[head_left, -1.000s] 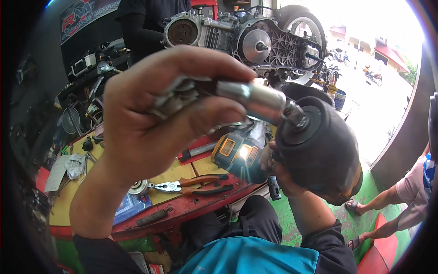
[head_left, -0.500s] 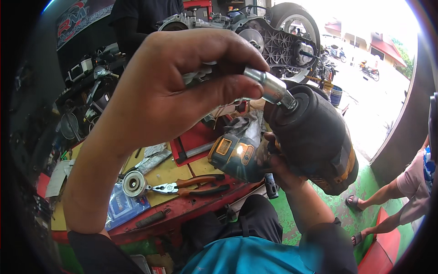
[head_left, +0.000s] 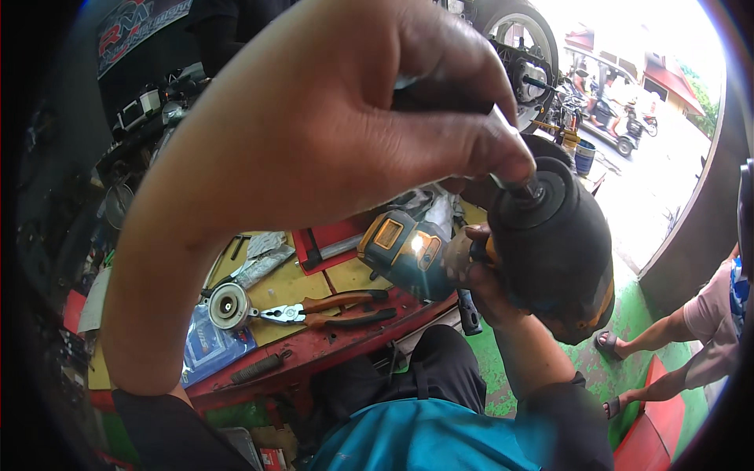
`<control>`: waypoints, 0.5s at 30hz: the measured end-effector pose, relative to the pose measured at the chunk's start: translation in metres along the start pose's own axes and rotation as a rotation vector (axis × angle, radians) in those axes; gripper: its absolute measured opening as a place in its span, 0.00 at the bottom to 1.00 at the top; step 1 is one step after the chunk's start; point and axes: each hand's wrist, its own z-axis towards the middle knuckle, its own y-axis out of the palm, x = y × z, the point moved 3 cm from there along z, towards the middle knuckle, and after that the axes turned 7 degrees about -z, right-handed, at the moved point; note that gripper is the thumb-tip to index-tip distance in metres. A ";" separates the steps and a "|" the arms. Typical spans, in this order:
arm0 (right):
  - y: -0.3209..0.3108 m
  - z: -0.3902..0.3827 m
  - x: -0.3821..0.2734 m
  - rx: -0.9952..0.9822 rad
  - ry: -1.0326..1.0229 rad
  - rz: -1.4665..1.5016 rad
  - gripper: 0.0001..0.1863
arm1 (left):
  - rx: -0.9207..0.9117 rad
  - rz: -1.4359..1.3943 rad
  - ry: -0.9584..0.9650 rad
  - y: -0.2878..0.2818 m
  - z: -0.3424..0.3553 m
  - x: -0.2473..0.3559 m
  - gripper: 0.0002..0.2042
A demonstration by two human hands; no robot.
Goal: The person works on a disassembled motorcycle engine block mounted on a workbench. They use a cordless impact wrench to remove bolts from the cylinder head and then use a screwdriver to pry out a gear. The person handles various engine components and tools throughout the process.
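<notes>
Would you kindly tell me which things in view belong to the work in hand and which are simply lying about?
In use, it seems:
impact wrench, held by the right hand
metal socket, mostly hidden, pinched by the left hand near the wrench's drive tip

Apparently just lying about:
orange-handled pliers
round metal part
blue plastic packet

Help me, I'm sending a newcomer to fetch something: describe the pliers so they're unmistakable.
Find the red-edged yellow bench. Near its front edge, just right of a round metal part, lie the pliers. Two orange-and-black handles set them apart from that part and the blue packet beside it.
</notes>
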 end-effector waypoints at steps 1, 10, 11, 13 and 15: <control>0.000 0.001 0.000 -0.006 0.000 0.002 0.33 | 0.017 -0.031 0.109 0.002 -0.003 -0.010 0.12; 0.001 0.000 -0.001 -0.009 -0.004 0.008 0.31 | -0.297 0.497 0.326 -0.002 0.014 0.009 0.17; 0.001 0.000 -0.001 -0.008 -0.007 0.009 0.31 | -0.296 0.514 0.341 -0.001 0.015 0.010 0.16; 0.002 0.000 -0.001 0.000 -0.012 0.015 0.30 | -0.309 0.516 0.308 -0.002 0.016 0.004 0.18; 0.005 0.002 -0.001 -0.003 -0.020 0.023 0.30 | -0.254 0.435 0.177 -0.006 0.010 -0.008 0.26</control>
